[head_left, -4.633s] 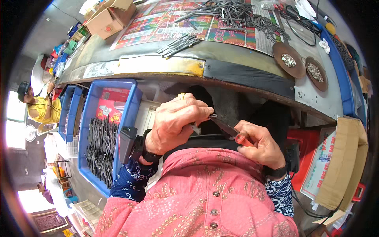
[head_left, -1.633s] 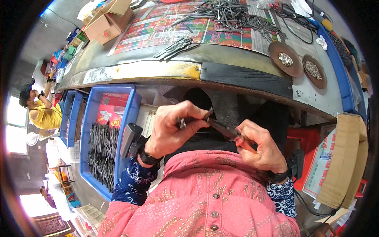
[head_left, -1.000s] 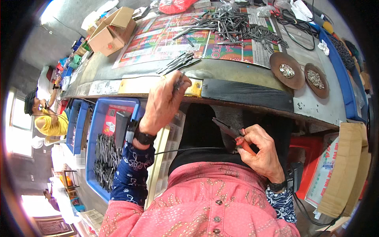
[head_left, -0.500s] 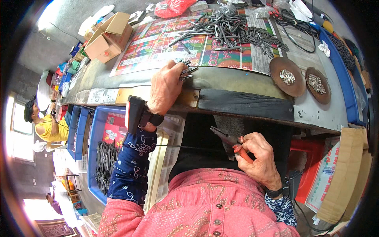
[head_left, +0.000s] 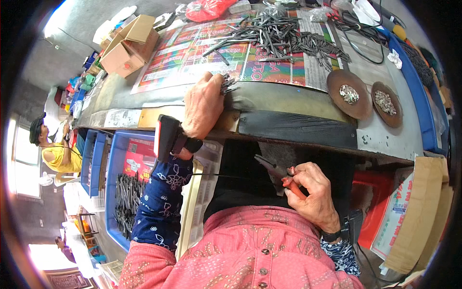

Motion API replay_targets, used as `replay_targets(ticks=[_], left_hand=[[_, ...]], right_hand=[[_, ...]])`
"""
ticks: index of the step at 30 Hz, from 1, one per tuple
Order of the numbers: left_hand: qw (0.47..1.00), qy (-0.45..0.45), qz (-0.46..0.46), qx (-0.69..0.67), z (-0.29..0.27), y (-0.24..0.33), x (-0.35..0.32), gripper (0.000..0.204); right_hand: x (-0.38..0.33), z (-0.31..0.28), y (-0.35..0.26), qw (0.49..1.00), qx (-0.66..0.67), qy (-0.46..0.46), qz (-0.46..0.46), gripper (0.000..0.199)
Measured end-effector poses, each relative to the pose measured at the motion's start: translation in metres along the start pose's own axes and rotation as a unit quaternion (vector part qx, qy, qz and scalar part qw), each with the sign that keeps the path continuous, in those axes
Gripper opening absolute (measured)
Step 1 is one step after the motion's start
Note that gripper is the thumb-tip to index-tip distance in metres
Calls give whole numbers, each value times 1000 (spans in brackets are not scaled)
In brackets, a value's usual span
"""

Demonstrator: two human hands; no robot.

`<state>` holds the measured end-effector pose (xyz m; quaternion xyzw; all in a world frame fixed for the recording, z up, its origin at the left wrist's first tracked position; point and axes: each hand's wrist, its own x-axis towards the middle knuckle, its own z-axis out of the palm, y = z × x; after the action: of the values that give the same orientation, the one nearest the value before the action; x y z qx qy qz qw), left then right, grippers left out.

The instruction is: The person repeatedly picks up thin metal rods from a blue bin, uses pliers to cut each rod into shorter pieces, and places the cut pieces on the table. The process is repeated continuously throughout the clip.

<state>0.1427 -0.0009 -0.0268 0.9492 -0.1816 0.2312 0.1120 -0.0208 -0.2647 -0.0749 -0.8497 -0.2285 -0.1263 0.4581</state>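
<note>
My left hand (head_left: 203,107) is closed round a bunch of short black strips (head_left: 229,85) at the table's front edge. Their ends stick out past the fingers to the right and look slightly blurred. In front of my body, below the table edge, my right hand (head_left: 312,191) grips pliers (head_left: 292,185) by their red-orange handles. The dark pliers' jaws point up and to the left, with nothing visible between them. A loose heap of similar black strips (head_left: 275,36) lies on the printed colourful sheet (head_left: 187,58) farther back on the table.
Two brown dishes (head_left: 337,103) (head_left: 380,118) with small silvery metal pieces stand at the right. A blue bin (head_left: 111,212) with black strips is at lower left, a cardboard box (head_left: 122,60) at far left. A person in yellow (head_left: 62,156) sits beyond. Cables (head_left: 358,45) lie at back right.
My left hand has shifted slightly with the bunch of strips, whose ends have turned upward a little. My right hand and the pliers have barely moved.
</note>
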Motion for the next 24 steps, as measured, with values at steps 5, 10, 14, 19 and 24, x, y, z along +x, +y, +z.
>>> replay_targets(ticks=[5, 10, 14, 19, 24], left_hand=[[995, 18, 0, -99, -24, 23, -18, 12], [900, -95, -116, -409, -58, 57, -54, 10], [722, -142, -228, -638, -67, 74, -77, 13], [605, -143, -266, -736, -70, 76, -97, 12], [542, -161, -279, -776, -74, 73, -107, 11]], right_hand=[[1, -5, -5, 999, 4, 34, -7, 20], [4, -6, -13, 996, -43, 73, -41, 23], [9, -8, -22, 986, -92, 112, -87, 25], [8, -14, -34, 975, -166, 99, -113, 25], [4, -15, -44, 968, -202, 81, -121, 29]])
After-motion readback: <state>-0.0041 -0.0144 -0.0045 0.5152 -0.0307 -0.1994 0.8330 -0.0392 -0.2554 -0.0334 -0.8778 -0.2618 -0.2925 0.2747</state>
